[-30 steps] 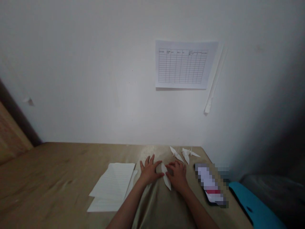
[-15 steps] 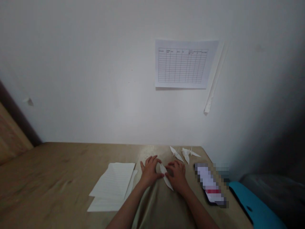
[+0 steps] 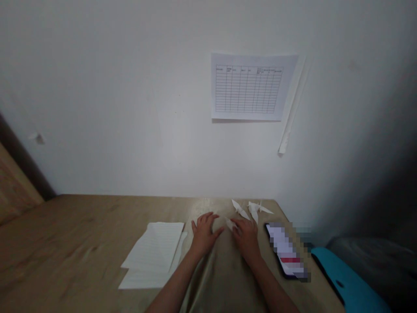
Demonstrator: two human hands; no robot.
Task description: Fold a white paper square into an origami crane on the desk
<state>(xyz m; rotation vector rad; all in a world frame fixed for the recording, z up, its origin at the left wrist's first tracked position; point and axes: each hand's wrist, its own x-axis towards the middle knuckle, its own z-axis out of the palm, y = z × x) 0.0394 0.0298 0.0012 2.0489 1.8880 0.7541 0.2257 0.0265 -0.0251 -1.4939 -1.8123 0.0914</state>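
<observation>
My left hand (image 3: 204, 230) lies on the brown table (image 3: 81, 243) with its fingers stretched and a little spread, holding nothing. My right hand (image 3: 246, 234) rests beside it with its fingers curled over a small folded white paper piece (image 3: 230, 223); only the piece's tip shows past the fingers. Two finished white paper cranes (image 3: 250, 209) sit just beyond my right hand, near the wall.
A stack of lined white sheets (image 3: 155, 254) lies left of my hands. A phone (image 3: 286, 252) lies to the right near the table edge, next to a blue object (image 3: 345, 282). A printed table sheet (image 3: 249, 87) hangs on the wall.
The folded paper lay long between both hands; now my right hand has slid forward over it and covers most of it. My left hand has let go and stayed put.
</observation>
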